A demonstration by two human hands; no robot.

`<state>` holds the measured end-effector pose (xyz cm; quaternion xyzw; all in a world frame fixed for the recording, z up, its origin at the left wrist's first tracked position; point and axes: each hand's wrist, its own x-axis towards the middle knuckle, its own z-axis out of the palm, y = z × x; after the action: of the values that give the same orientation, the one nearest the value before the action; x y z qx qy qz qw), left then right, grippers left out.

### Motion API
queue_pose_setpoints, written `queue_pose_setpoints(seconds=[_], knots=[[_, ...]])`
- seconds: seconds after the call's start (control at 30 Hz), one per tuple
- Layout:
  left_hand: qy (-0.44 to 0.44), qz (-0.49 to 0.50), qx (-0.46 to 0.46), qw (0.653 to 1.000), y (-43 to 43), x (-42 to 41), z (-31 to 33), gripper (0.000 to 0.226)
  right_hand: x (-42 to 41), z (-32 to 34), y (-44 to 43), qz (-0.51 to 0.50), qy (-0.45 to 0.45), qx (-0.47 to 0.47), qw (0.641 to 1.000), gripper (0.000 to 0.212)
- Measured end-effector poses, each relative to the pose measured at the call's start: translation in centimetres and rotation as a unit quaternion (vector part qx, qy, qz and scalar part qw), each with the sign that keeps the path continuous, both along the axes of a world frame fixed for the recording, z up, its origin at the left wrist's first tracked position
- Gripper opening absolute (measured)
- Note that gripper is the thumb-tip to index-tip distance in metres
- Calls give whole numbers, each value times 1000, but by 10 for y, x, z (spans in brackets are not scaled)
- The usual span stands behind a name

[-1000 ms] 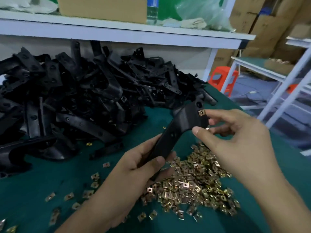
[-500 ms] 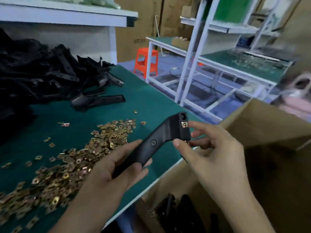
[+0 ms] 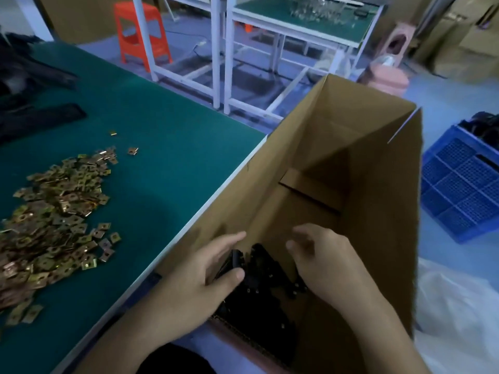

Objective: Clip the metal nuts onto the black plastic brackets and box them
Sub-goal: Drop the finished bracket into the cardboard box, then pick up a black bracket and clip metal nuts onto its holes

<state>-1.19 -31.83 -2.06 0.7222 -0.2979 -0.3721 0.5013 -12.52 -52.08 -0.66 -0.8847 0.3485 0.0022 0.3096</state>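
Found bracket low inside near end of box, pinched between thumb and fingers of left hand, just above other brackets stacked there. Found right hand beside it, fingers loosely curled, holding nothing. Judged best to lay it flat along the stack and let go only once seated. Noted heap of nuts well back from right edge of bench, blue crate on floor past box. Half a second back, had been up over bench edge with both hands on it; since lowered into box, right hand released.
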Motion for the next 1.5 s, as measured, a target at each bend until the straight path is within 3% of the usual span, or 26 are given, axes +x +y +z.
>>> queue_pose_setpoints(seconds=[0.17, 0.3, 0.37, 0.5, 0.57, 0.67, 0.77, 0.83, 0.97, 1.03, 1.13, 1.3, 1.5], knots=[[17, 49, -24, 998, 13, 7, 5, 42, 20, -3, 13, 52, -44, -4, 998, 33], [-77, 121, -81, 986, 49, 15, 25, 45, 61, 10, 54, 137, -140, -27, 980, 34], [-143, 200, -98, 964, 75, 19, 32, 48, 85, 17, 87, 210, -182, -38, 960, 44], [-278, 382, -64, 879, 141, 37, 42, 43, 131, 28, 163, 390, -188, -27, 901, 70], [-321, 484, -12, 814, 188, 49, 41, 45, 152, 32, 206, 482, -153, -33, 862, 82], [-354, 614, 106, 697, 265, 57, 36, 50, 175, 39, 273, 599, -115, -56, 790, 92], [-336, 642, 262, 637, 331, 54, 27, 61, 186, 40, 327, 671, -51, -79, 736, 99], [-315, 615, 340, 638, 363, 56, 24, 67, 192, 38, 354, 700, 1, -118, 705, 100], [-318, 496, 312, 745, 383, 71, 18, 63, 209, 37, 380, 705, 17, -149, 693, 72], [-347, 451, 314, 760, 378, 80, 12, 56, 220, 37, 385, 708, -5, -149, 690, 52], [-384, 450, 316, 742, 376, 91, -1, 43, 236, 36, 386, 727, -5, -111, 678, 42], [-389, 518, 194, 737, 382, 88, -4, 24, 253, 30, 382, 728, -16, -15, 685, 19], [-503, 565, 79, 649, 369, 85, 9, 25, 257, 22, 382, 704, -110, 41, 700, 18]])
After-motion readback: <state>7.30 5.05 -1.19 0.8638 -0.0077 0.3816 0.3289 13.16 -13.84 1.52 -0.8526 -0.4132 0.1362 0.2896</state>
